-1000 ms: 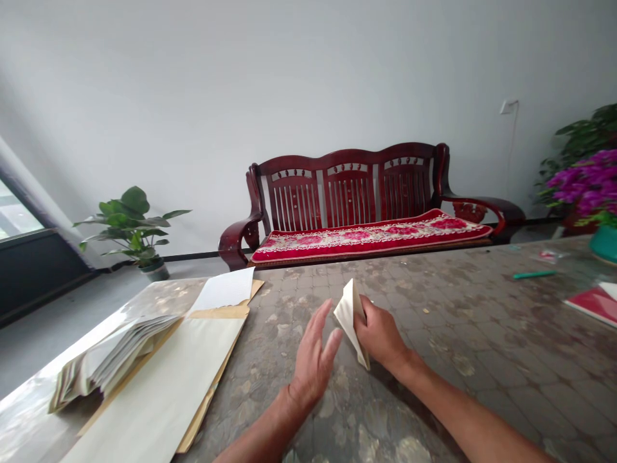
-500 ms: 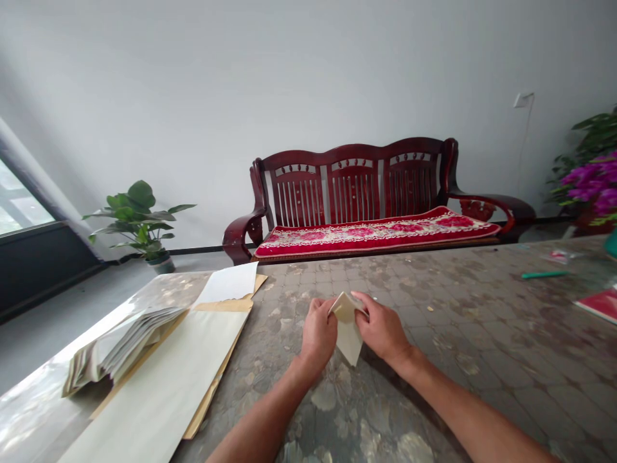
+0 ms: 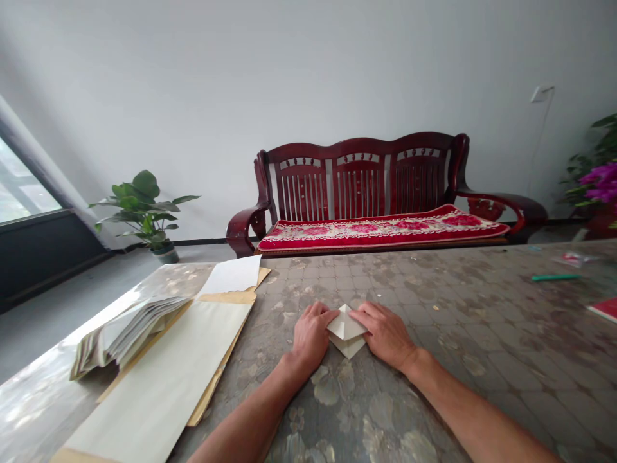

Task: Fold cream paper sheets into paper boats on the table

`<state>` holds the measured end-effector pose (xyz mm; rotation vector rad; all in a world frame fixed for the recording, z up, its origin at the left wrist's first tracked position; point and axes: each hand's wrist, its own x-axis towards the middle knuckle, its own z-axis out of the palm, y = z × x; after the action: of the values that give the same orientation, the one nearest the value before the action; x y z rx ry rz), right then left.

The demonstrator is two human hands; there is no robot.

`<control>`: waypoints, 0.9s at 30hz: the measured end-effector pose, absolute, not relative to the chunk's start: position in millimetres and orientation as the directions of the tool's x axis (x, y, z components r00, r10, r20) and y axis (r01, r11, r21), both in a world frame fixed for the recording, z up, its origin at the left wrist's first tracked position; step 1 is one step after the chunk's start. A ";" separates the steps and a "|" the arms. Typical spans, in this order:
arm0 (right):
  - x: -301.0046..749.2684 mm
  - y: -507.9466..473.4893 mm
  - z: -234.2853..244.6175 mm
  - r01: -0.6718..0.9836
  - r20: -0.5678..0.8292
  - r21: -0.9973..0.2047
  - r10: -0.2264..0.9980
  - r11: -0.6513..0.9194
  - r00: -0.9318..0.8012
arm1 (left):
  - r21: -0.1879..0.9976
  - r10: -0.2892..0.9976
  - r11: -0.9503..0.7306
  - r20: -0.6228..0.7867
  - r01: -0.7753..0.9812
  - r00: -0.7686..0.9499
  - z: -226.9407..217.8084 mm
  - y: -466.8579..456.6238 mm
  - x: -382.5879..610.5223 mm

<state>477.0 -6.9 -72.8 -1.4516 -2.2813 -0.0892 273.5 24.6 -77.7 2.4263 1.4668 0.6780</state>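
A small piece of cream paper (image 3: 348, 329), folded into a diamond with a raised upper flap, lies on the patterned tabletop (image 3: 414, 399) in front of me. My left hand (image 3: 314, 331) grips its left corner, the thumb resting on the paper and the fingers curled beside it. On the other side my right hand (image 3: 383, 331) grips the right corner, its thumb and fingertips over the edge. The lower point of the paper shows between my hands, while both side corners are partly hidden under the fingers.
To the left lie large pale sheets (image 3: 168, 373) on brown paper, beside a fanned stack of folded papers (image 3: 130, 334). A green pen (image 3: 555, 278) and a red booklet (image 3: 605, 308) are at the right. A dark red wooden bench (image 3: 357, 186) stands behind the table.
The paper has gone from being held up with its pocket open to lying flatter on the table as a diamond. Both hands have lowered with it. The view has shifted slightly.
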 end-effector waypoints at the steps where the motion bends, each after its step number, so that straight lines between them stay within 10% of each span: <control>1: 478.3 -6.6 -73.2 0.862 0.396 -0.168 0.834 0.477 -0.384 | 0.371 0.865 -0.499 0.274 0.783 0.421 -76.5 24.0 272.8; 7: 486.1 -3.9 -73.8 0.790 0.373 -0.159 0.777 0.592 -0.507 | 0.200 0.773 -0.628 0.275 0.752 0.572 -70.2 22.6 268.6; 27: 511.2 -2.3 -75.3 0.736 0.284 -0.236 0.770 0.634 -0.572 | 0.190 0.618 -0.786 0.215 0.588 0.756 -65.2 6.4 255.0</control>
<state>511.2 -2.3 -75.3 -1.2003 -2.4991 0.1285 255.0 6.4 -65.2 2.8398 0.9781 0.4073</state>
